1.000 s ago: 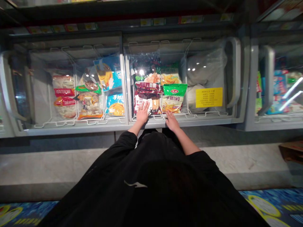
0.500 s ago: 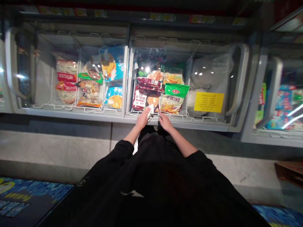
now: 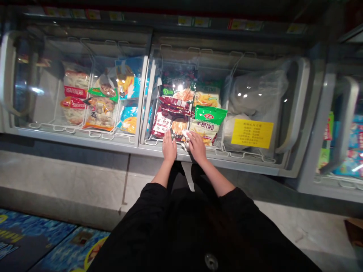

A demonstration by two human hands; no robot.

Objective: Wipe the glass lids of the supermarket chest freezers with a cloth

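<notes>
White cloth [image 3: 186,134] in R hand [image 3: 196,146], L hand [image 3: 169,146] apart, frzr edge [image 3: 241,163] nr

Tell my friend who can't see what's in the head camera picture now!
A person's right hand holds a crumpled white cloth or tissue at the front of a glass freezer lid, with the left hand beside it. Bright food packets show through the glass, left of a yellow notice.

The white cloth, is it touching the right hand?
Touching: the head view shows the white cloth bunched under the right hand, poking out at its edge.
</notes>
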